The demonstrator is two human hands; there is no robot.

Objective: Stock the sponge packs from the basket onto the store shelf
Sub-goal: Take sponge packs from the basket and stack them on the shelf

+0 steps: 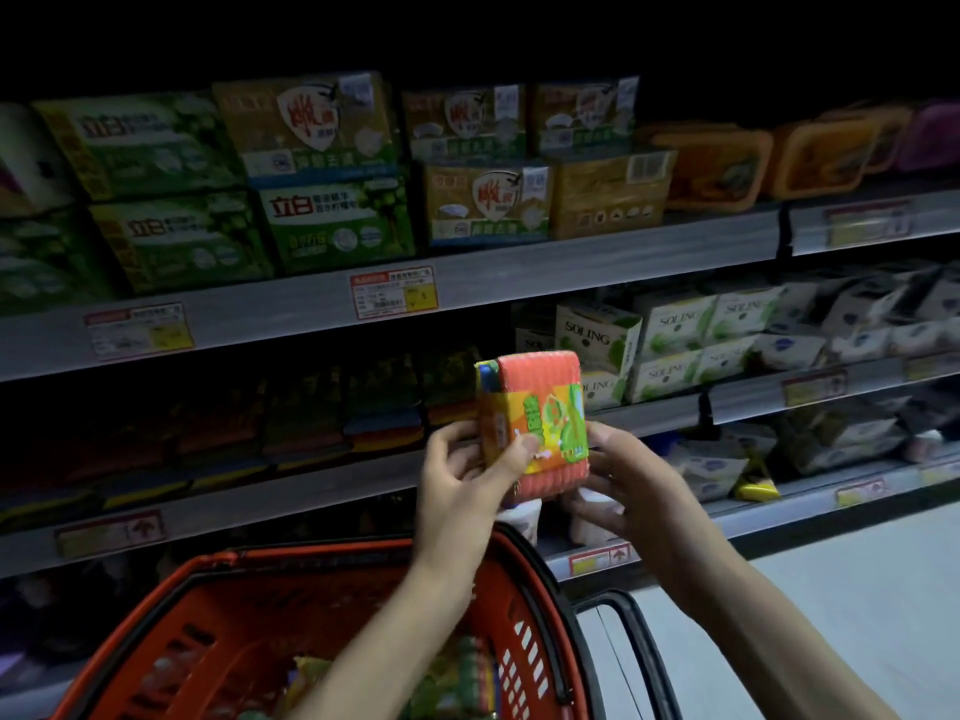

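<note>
Both hands hold one sponge pack [535,413] upright before the dim shelf [322,298]. Left hand [462,480] fingers curled around its left edge, thumb on the label. Right hand [631,485] cups its lower right corner, fingers partly bent. Red basket [291,615] below holds more packs, blurred. Pack: orange ribbed sponge, green-orange label.

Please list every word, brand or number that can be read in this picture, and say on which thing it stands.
"SOLING": white and green boxes on the middle shelf.
"立白": green packs on the upper shelf.
Too blurred to read: the sponge pack label, held by the left hand and right hand, and the price tags.
</note>
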